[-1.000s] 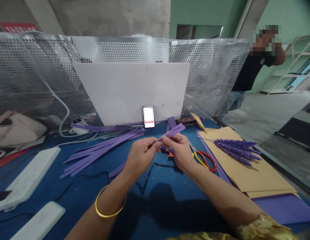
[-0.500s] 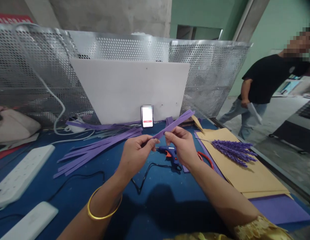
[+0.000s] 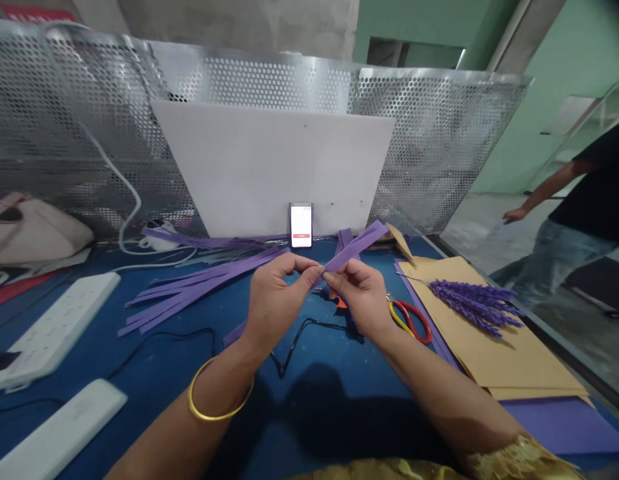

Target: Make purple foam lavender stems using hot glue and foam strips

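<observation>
A purple strip (image 3: pixel 356 245) slants up to the right from between my two hands. My left hand (image 3: pixel 284 290) pinches its lower end with thumb and forefinger. Close beside it, my right hand (image 3: pixel 356 290) grips the same strip, fingertips almost touching the left ones. Partly hidden behind my right hand is a blue glue gun (image 3: pixel 342 301) with an orange trigger. More purple strips (image 3: pixel 199 287) lie fanned out on the blue table left of my hands.
Scissors (image 3: pixel 422 323) lie right of my right hand. Purple flower stems (image 3: pixel 474 303) rest on tan sheets (image 3: pixel 509 360). A lit phone (image 3: pixel 302 227) leans on a white board (image 3: pixel 279 167). Power strips (image 3: pixel 64 327) are at left. A person (image 3: pixel 584 200) stands beyond the table.
The view has shifted slightly. My hands have drawn together on the strip, and my right hand covers more of the glue gun. The person at the right has moved farther right.
</observation>
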A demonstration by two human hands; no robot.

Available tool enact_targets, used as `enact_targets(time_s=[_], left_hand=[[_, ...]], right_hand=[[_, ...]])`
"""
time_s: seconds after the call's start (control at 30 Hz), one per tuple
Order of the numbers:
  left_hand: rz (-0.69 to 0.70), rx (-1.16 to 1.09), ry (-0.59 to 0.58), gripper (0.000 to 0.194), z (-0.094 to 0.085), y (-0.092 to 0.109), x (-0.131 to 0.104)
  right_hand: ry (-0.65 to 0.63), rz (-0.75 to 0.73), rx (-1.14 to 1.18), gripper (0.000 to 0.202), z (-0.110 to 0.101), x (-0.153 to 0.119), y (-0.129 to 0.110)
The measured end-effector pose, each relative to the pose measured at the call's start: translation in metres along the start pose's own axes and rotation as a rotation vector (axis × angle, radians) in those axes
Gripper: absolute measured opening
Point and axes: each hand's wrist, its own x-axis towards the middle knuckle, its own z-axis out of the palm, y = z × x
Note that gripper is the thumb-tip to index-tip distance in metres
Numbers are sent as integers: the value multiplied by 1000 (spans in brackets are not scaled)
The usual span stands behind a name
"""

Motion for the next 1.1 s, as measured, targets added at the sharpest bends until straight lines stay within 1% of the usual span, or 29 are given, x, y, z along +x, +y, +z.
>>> enact_targets(time_s=[0.13,0.17,0.23,0.37,0.47,0.53,0.57,0.63,0.73,0.8,0.93,1.0,1.1], left_hand=[[373,304,34,18,-3,1,1],[433,352,42,19,-2,2,1],[464,361,52,20,-1,1,0],[340,252,76,23,0,-2,0],[198,171,135,22,-6,-3,3],[101,78,143,27,-10,-2,6],[61,32,117,31,-12,-2,7],[-1,-23,19,35,-12,0,7],[-55,-39,-197,26,-8,0,5],[-76,-45,-288,25,-6,0,4],[-103,-33,-340,29,-5,1,4],[-111,-55,-402,32,-5,2,4],[-134,-117,-452,36,-4,3,5]], right_hand=[[-23,-29,-73,26,-1,-1,-5],[-30,-32,-84,25,-2,-1,-7],[-44,-37,-89,25,-3,-1,-9],[-55,-40,-74,22,-5,1,-9],[-40,-14,-30,24,-6,4,-7],[-26,6,16,24,-7,5,-6],[-19,13,32,24,-7,5,-6],[-9,20,47,25,-7,5,-5],[-3,12,43,25,-6,5,-4],[1,-5,46,26,-5,4,-4],[13,-34,79,27,-3,2,-3],[30,-51,91,24,-5,2,-2],[94,-90,106,24,-9,5,-1]])
